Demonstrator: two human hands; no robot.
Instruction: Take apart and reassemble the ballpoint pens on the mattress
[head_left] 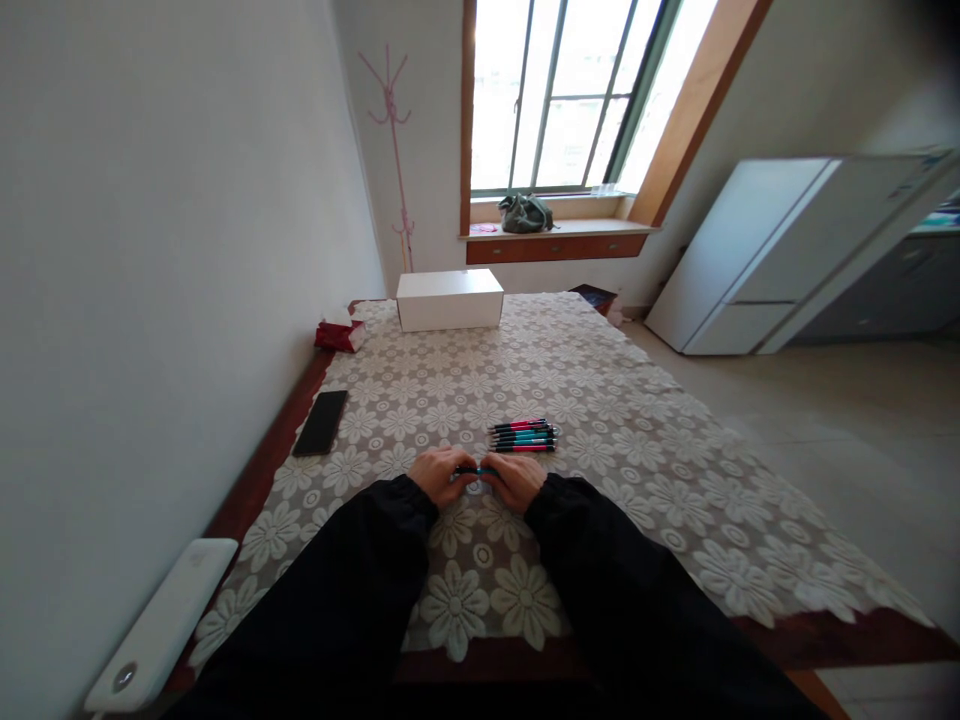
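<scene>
Close together over the near part of the table, both hands grip one black and blue pen (478,470). My left hand (440,474) is closed around its black end. On the blue part, my right hand (517,479) is closed too, and the fingers cover much of the pen. Just beyond my right hand lies a small bunch of pens (523,437), several of them, red, teal and black, side by side with their tips to the left.
A lace tablecloth (600,390) covers the table. A black phone (321,423) lies at the left, with a red packet (339,336) farther back. The white box (450,300) stands at the far end. A white power strip (165,620) runs along the near left edge by the wall.
</scene>
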